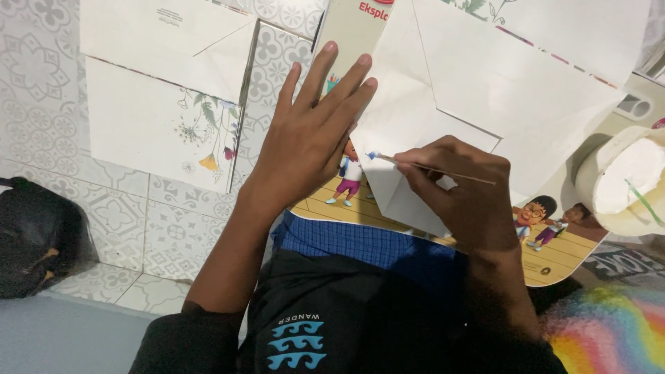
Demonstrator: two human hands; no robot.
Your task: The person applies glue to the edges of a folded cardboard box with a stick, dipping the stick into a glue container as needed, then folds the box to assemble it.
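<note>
Black-shirted lap was closest, with a picture book (554,253) propped on it as backing. Left hand (308,138) was spread flat, pinning the folded white paper (485,90); right hand (460,190) pinched a thin stick (436,170) at the fold.

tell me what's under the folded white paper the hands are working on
Under the folded white paper lies a picture book with cartoon children on a wooden floor. The left hand and the paper cover most of its page, so the rest is hidden.
</note>
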